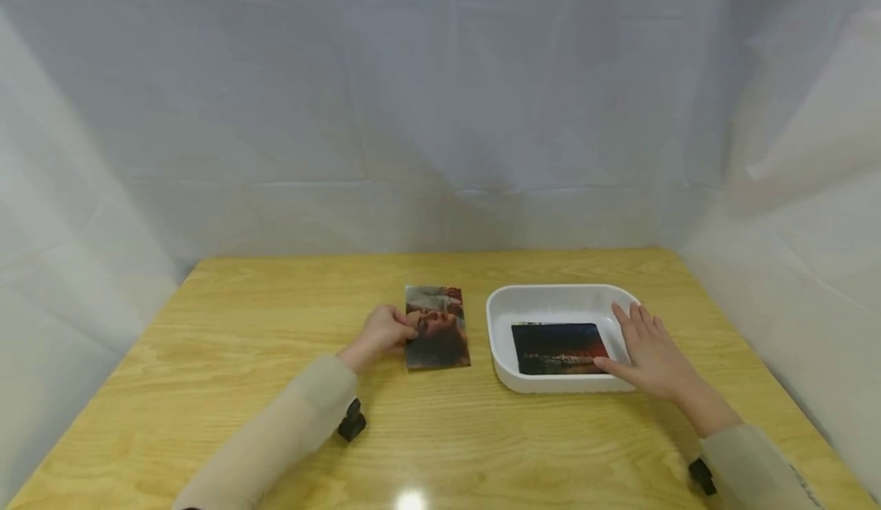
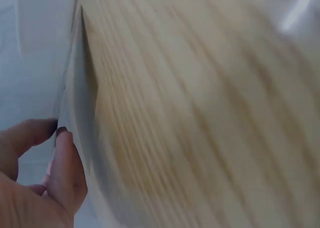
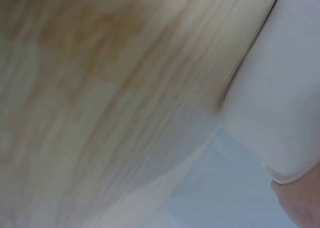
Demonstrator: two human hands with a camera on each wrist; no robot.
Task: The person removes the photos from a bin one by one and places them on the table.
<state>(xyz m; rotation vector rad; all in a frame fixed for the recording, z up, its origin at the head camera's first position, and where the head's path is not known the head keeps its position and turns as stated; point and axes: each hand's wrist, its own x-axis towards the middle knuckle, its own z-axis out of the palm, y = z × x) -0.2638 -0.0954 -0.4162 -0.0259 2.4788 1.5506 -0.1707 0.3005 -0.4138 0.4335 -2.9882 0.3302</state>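
Note:
My left hand (image 1: 384,334) pinches the left edge of a glossy photo print (image 1: 437,345), held close over the table left of a white tray (image 1: 505,368). In the left wrist view, thumb and finger of the left hand (image 2: 45,178) grip the print's thin edge, its pale back side (image 2: 82,108) turned toward the camera. Over the tray's right rim lies my right hand (image 1: 650,353), fingers spread and fairly straight, thumb reaching over a dark night-scene photo (image 1: 557,349) inside. Only a bit of that hand (image 3: 302,195) shows in the right wrist view, beside the tray's outer wall (image 3: 280,93).
A light wooden table (image 1: 261,319) carries everything. White sheeting (image 1: 413,112) hangs behind it and along both sides. Each forearm has a small black wrist camera (image 1: 352,420) strapped beneath its sleeve. A light glare (image 1: 411,499) shows at the front edge.

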